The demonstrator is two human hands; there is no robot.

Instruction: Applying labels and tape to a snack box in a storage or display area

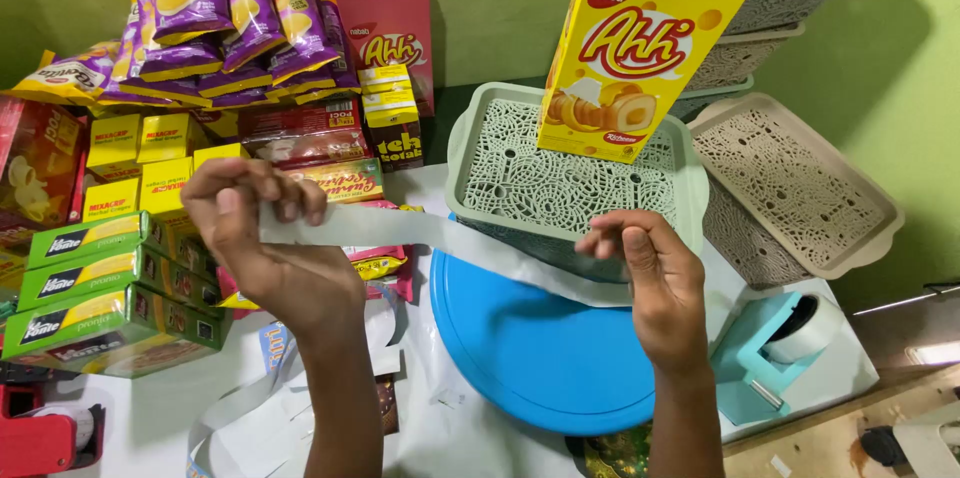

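Over a cluttered white table [150, 418], a floppy, probably sticky clear tape strip [400, 230] was pinched taut by its ends between the left hand [262, 228] and right hand [655, 273], best gripped there.

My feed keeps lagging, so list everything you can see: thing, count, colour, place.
paper strip: one, whitish, stretched between both hands
tall snack box: one, yellow, standing on the grey-green basket
basket: one, grey-green lattice, centre
round lid: one, blue, under the hands
baskets: several, beige lattice, stacked and leaning at right
tape dispenser: one, teal, right
red tape dispenser: one, lower left
snack bags: several, purple, top left
pink box: one, behind the basket
green boxes: three, stacked at left
small yellow boxes: several, left
left hand: pinches the strip's left end
right hand: pinches the strip's right end
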